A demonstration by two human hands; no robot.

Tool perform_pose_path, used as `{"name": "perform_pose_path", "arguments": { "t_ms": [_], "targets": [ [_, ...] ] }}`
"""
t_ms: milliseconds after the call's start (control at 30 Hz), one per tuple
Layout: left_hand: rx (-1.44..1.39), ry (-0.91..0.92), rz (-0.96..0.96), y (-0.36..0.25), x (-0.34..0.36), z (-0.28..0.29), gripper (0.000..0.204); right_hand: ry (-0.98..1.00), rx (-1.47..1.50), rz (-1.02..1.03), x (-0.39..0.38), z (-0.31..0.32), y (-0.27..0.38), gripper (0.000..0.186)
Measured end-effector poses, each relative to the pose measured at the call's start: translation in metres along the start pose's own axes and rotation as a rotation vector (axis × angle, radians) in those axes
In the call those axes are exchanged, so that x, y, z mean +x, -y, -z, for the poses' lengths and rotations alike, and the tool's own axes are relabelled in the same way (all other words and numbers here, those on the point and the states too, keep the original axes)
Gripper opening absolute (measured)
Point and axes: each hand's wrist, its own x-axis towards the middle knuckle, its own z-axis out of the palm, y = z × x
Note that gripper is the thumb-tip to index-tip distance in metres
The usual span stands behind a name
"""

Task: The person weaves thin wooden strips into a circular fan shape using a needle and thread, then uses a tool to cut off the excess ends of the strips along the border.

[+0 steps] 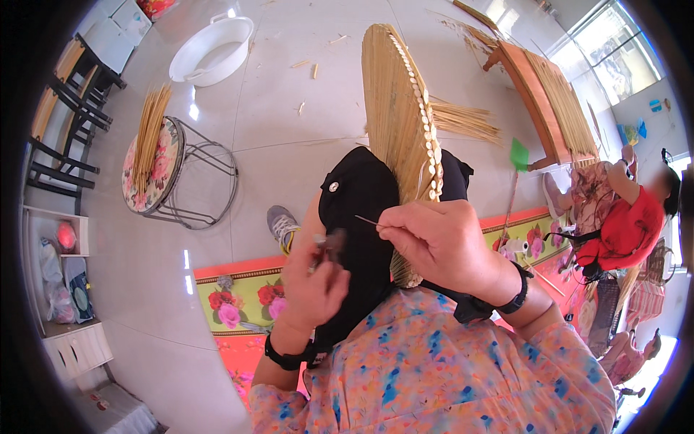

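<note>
A long woven panel of pale straw stalks point(387, 94), with a row of whitish cut ends along its right edge, stands between my black-clad legs point(361, 231). My right hand point(426, 239) is in front of it, pinching a thin, needle-like metal piece point(367, 219) that points leftward. My left hand point(311, 286), lower and to the left, is closed around a small greyish object point(329, 246), blurred by motion, perhaps metal.
Stalks lie on a floral stool point(148, 195) at left and a wooden bench point(522, 108) at right. A white tub point(210, 29) is on the floor, a floral mat point(224, 311) beneath me. Two other people point(622, 231), point(629, 362) sit at right, beyond a green swatter point(519, 153).
</note>
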Motion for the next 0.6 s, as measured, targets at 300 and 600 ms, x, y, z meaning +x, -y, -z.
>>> {"name": "perform_pose_path", "arguments": {
  "t_ms": [300,600],
  "targets": [
    [0.515,0.212,0.927,0.207,-0.218,-0.047,0.033,0.058,-0.055,0.331,-0.014,0.002,-0.007,0.019],
    [0.639,0.688,0.712,0.278,-0.335,-0.053,0.042,0.026,-0.041,0.526,-0.009,-0.008,-0.002,0.014]
  ]
}}
